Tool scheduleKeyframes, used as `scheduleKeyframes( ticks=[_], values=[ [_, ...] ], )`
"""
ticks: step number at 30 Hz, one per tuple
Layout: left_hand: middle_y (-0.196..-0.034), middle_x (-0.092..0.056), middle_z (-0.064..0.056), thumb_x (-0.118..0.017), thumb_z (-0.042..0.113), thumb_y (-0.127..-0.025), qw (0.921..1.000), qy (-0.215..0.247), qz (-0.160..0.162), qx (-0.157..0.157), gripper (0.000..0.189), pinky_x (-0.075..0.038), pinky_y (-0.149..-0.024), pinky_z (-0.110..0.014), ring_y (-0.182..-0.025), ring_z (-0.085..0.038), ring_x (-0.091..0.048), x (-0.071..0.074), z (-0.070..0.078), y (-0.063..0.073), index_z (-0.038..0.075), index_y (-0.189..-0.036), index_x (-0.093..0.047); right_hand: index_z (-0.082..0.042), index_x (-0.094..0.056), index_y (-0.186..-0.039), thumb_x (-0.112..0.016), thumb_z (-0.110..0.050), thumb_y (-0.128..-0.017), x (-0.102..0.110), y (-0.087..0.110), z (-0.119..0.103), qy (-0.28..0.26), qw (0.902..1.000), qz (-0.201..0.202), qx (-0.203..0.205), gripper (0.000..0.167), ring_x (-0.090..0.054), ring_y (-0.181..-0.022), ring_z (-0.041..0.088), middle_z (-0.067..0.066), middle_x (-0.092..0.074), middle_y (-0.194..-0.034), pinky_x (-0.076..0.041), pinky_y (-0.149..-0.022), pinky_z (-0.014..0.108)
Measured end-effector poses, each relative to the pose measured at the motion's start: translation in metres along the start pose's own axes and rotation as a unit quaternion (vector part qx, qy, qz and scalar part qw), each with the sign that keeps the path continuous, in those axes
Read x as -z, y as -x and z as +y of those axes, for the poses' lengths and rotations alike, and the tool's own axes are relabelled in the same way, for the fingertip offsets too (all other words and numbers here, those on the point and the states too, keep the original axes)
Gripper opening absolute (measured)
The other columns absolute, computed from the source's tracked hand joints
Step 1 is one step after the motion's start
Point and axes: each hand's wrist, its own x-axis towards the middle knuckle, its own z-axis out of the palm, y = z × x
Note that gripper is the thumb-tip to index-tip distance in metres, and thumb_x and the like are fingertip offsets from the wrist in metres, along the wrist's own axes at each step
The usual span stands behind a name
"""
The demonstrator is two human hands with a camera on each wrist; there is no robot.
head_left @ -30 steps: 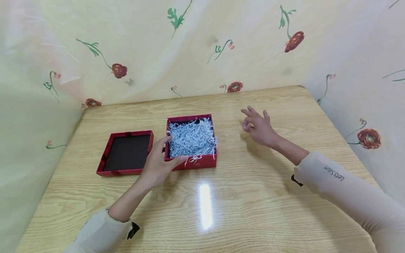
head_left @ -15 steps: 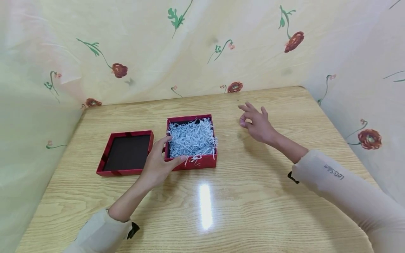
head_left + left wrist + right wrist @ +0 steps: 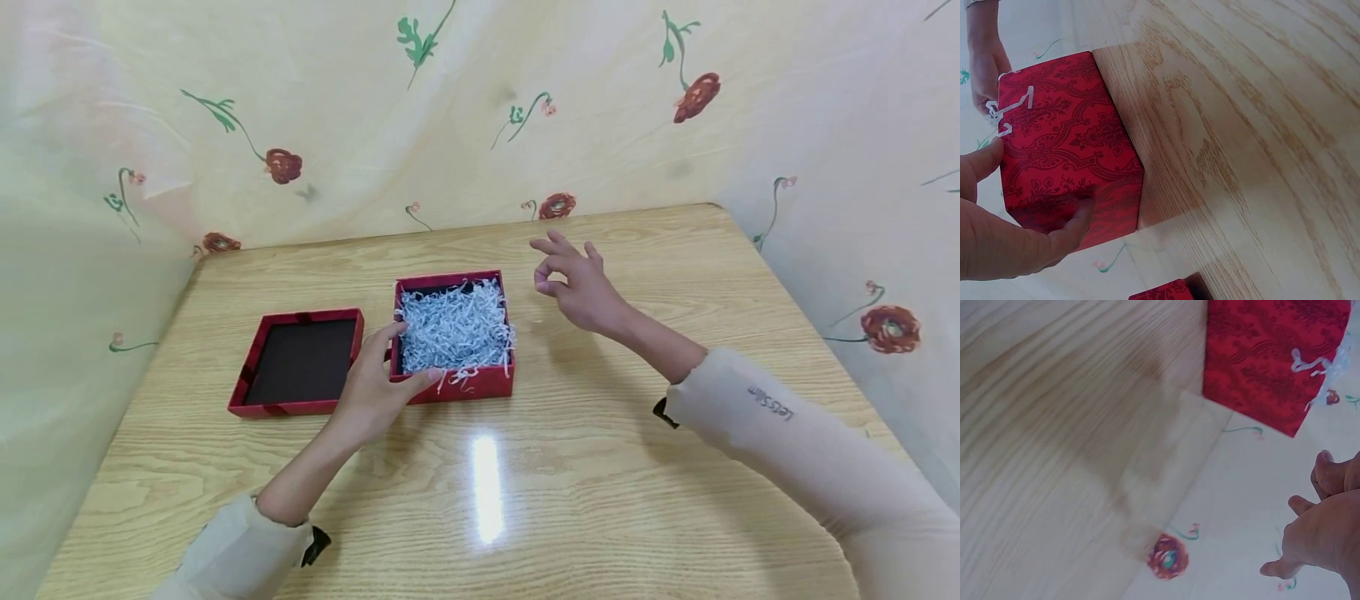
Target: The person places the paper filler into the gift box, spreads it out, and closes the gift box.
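Note:
A red patterned box [image 3: 491, 383] stands open on the table, filled with pale blue shredded paper [image 3: 450, 329]. Some strips hang over its front rim. My left hand [image 3: 372, 398] grips the box at its front left corner, thumb at the front rim and fingers along the left side; the left wrist view shows this hand [image 3: 1016, 240] against the red wall. To the right of the box my right hand [image 3: 588, 292] is raised over the table. Its thumb and forefinger meet in a ring, the other fingers spread, and I see nothing between the tips.
A shallow red lid [image 3: 243, 392] with a dark inside lies just left of the box, partly behind my left hand. The wooden table [image 3: 600, 500] ends at a curtain [image 3: 465, 142] with printed flowers, which hangs behind and at both sides.
My right hand has moved left and slightly away from me, closer to the box, keeping its thumb and forefinger together. The left hand, box and lid have stayed in place.

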Motion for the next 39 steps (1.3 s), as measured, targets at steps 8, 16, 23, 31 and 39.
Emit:
scheduleKeyframes(
  ticks=[8,16,23,31,39],
  values=[
    [-0.154,-0.027,-0.008,-0.074,0.041,-0.084,1.0000,0.001,0.001,-0.001,0.083,-0.037,-0.103,-0.057,-0.139,-0.033,-0.029,0.000,-0.001,0.001,0.016,-0.149,-0.030,-0.004,-0.060,-0.081,-0.061,0.002,-0.091,-0.017,-0.006,-0.021,-0.004,0.9997,-0.022,0.011,0.012,-0.017,-0.146,0.026,0.015,-0.043,-0.147,0.008,-0.114,0.053],
    [-0.154,-0.027,-0.008,-0.074,0.040,-0.083,1.0000,-0.002,0.005,-0.001,0.083,-0.038,-0.103,-0.056,-0.139,-0.033,-0.030,-0.001,-0.001,0.001,0.016,-0.149,-0.030,-0.007,-0.061,-0.078,-0.063,0.000,-0.090,-0.036,-0.012,-0.038,-0.006,0.9986,-0.039,0.034,0.014,-0.016,-0.146,0.025,0.014,-0.044,-0.146,0.009,-0.114,0.053],
    [-0.154,-0.027,-0.009,-0.073,0.040,-0.084,1.0000,-0.003,0.002,-0.004,0.082,-0.036,-0.105,-0.056,-0.139,-0.032,-0.029,-0.002,-0.003,0.001,0.015,-0.149,-0.030,-0.010,-0.063,-0.076,-0.066,-0.002,-0.088,-0.054,-0.014,-0.044,0.021,0.9957,-0.058,0.069,0.015,-0.015,-0.147,0.023,0.012,-0.045,-0.146,0.010,-0.114,0.055],
    [-0.154,-0.027,-0.009,-0.073,0.041,-0.084,1.0000,-0.004,0.000,-0.002,0.083,-0.037,-0.105,-0.055,-0.139,-0.032,-0.030,-0.002,-0.002,0.000,0.015,-0.149,-0.029,-0.012,-0.066,-0.074,-0.070,-0.006,-0.087,-0.067,-0.017,-0.048,0.066,0.9900,-0.071,0.103,0.014,-0.016,-0.146,0.028,0.013,-0.046,-0.145,0.011,-0.113,0.055],
    [-0.154,-0.027,-0.009,-0.073,0.040,-0.085,1.0000,-0.008,0.004,0.003,0.081,-0.036,-0.105,-0.056,-0.139,-0.033,-0.029,-0.002,-0.002,-0.001,0.017,-0.149,-0.030,-0.009,-0.072,-0.107,-0.065,-0.014,-0.092,-0.065,-0.017,-0.051,0.064,0.9874,-0.079,0.121,0.017,-0.014,-0.147,0.024,0.011,-0.041,-0.149,0.012,-0.114,0.053]
  ],
)
